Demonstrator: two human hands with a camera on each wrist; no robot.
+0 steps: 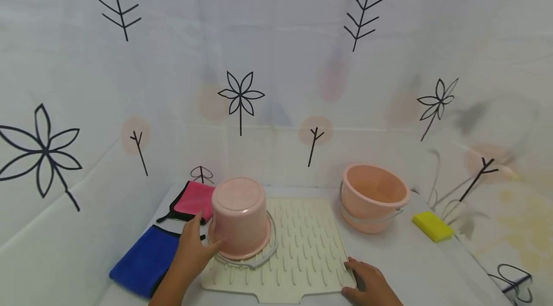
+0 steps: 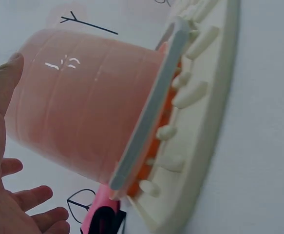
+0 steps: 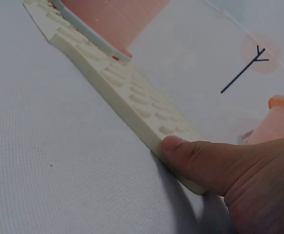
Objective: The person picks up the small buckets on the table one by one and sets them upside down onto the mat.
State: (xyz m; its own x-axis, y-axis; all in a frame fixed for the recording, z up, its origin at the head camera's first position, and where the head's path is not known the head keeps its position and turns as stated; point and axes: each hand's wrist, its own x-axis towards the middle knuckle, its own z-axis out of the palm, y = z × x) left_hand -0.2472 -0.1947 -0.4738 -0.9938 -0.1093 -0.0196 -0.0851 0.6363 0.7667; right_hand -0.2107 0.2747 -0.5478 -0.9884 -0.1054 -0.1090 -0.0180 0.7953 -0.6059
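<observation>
A pink bucket point(image 1: 239, 219) stands upside down on the left half of a cream draining board point(image 1: 311, 243), its grey handle point(image 1: 265, 255) lying around the rim. My left hand point(image 1: 193, 243) is at the bucket's left side, thumb toward its wall and fingers spread. In the left wrist view, the left thumb point(image 2: 8, 80) overlaps the bucket near its base. My right hand point(image 1: 367, 282) grips the board's near right corner. The right wrist view shows the right thumb point(image 3: 195, 156) pressed along the board's front edge, the other fingers hidden.
Another peach bucket point(image 1: 373, 200) stands upright behind the board's right side, with a yellow sponge point(image 1: 433, 226) to its right. On the left lie a pink cloth point(image 1: 196, 200) and a blue cloth point(image 1: 149, 260), both black-edged. Patterned white curtains point(image 1: 276, 56) surround the white-covered table.
</observation>
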